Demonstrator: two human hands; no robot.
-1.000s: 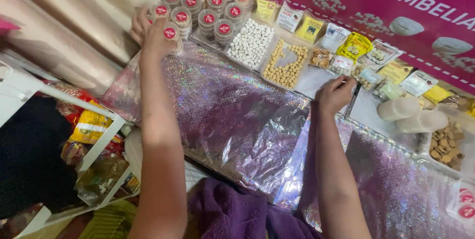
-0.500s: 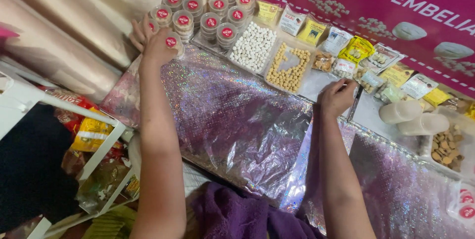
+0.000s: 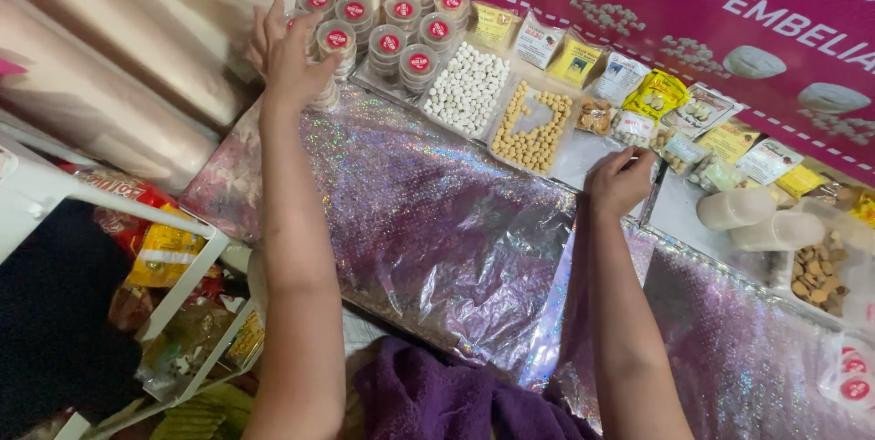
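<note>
The left hand (image 3: 293,53) rests with fingers spread on the near end of a cluster of small clear tubs with red lids (image 3: 383,25), at the far left of the glittery table cover (image 3: 410,221); no tub is visibly clasped. The right hand (image 3: 620,180) is curled shut at the cover's edge, contents not discernible. Beside it lie trays of white balls (image 3: 467,89) and tan balls (image 3: 538,121), then small packets (image 3: 656,98). Display appears largely laid out; the near cover bears nothing.
</note>
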